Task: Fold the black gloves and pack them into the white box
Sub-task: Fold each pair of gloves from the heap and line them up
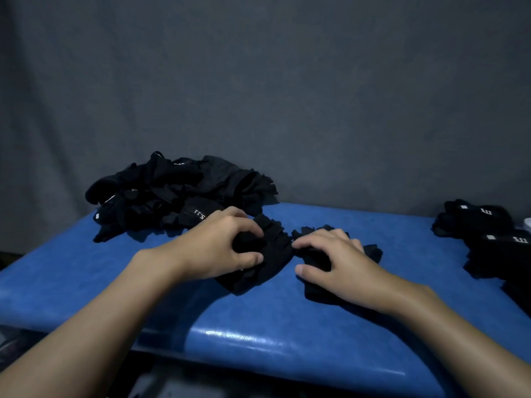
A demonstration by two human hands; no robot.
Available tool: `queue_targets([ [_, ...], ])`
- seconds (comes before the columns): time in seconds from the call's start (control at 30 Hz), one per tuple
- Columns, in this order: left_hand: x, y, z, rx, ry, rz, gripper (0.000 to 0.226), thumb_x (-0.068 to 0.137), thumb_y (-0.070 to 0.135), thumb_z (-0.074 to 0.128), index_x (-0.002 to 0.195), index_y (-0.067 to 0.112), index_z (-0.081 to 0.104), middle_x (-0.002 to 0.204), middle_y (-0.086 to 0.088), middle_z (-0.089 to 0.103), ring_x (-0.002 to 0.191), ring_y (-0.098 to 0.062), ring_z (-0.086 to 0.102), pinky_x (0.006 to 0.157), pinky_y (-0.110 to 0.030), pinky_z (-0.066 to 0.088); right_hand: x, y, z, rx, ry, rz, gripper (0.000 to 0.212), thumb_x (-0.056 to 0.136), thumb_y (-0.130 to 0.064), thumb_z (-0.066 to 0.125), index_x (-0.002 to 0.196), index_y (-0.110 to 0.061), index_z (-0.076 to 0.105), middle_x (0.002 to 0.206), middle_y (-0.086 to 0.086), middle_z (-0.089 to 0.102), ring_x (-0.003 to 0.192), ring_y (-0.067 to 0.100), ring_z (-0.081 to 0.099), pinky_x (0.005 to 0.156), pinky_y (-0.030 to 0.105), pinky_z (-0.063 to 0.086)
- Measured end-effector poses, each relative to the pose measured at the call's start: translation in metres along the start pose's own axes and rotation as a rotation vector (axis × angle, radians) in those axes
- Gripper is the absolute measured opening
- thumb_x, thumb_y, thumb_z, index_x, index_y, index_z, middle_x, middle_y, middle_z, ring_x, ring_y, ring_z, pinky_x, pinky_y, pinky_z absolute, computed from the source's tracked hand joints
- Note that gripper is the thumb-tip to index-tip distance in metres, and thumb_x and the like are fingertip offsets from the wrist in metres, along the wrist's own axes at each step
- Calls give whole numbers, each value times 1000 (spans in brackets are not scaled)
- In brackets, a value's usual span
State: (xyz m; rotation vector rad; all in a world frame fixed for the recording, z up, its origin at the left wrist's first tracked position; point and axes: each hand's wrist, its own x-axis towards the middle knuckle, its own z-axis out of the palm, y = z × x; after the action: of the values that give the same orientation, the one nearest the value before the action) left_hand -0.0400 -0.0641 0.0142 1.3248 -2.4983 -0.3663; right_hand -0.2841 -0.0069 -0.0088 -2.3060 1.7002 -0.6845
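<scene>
Black on blue, as we see it.
We see black gloves (178, 191) with small white lettering, a glossy blue table (287, 326), and a plain grey backdrop (287, 81).

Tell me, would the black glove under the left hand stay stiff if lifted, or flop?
Probably flop: the glove bunches into soft folds where the left hand grips it. It looks thin, so likely light. On the smooth, shiny blue table it would probably slide when pushed, not roll.

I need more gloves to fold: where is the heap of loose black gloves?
In the head view the heap lies at the far left of the blue table, against the grey backdrop, beyond the left hand.
</scene>
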Motion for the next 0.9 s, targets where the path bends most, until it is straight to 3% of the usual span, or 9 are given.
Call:
queue_targets([
  [0.13,3,4,4,8,-7,-32,42,85,52,68,122,32,65,124,13,55,117,-6,54,101,-20,40,-7,10,3,-4,6,-41,24,89,-48,61,113,-41,62,120,-32,47,119,-5,33,104,26,16],
  [0.23,7,7,8,-45,27,-50,44,90,45,66,127,21,65,127,16,51,110,-5,60,96,-16,40,-10,16,-1,-47,-9,-48,24,92,-47,57,113,-39,64,122,-31,47,120,-7,33,101,24,13],
  [0.33,12,16,11,-98,72,0,42,93,39,64,130,20,65,131,21,47,123,-2,50,100,-11,32,-13,27,-9,-86,4,-23,24,93,-47,56,114,-39,63,123,-32,45,121,-9,32,100,23,11],
  [0.43,16,27,14,-193,120,54,39,93,34,64,131,22,64,130,24,47,123,5,46,95,-2,27,-16,38,-18,-118,25,29,23,92,-44,58,114,-40,63,119,-35,45,122,-9,32,99,24,10],
  [0.63,22,48,25,-315,93,148,41,94,26,64,134,33,56,129,26,51,106,20,47,80,1,32,-21,41,-31,-40,123,114,16,93,-40,59,105,-39,49,103,-27,51,108,-7,37,98,26,19],
  [0.7,24,48,29,-261,62,146,40,94,29,64,133,33,58,134,23,46,105,17,48,80,0,32,-21,40,-31,8,152,144,20,92,-40,59,104,-38,43,105,-24,52,105,0,38,97,27,23],
  [0.8,25,47,30,-183,40,131,37,93,34,64,130,34,60,133,22,42,95,13,47,77,-1,32,-20,40,-28,52,135,142,26,91,-40,58,109,-44,39,114,-22,56,114,-7,43,105,29,22],
  [0.9,26,48,31,-158,55,153,33,91,41,65,123,35,63,122,23,48,105,3,47,84,-14,35,-18,39,-26,63,129,152,33,90,-45,56,117,-55,40,116,-19,59,118,2,46,111,34,20],
])
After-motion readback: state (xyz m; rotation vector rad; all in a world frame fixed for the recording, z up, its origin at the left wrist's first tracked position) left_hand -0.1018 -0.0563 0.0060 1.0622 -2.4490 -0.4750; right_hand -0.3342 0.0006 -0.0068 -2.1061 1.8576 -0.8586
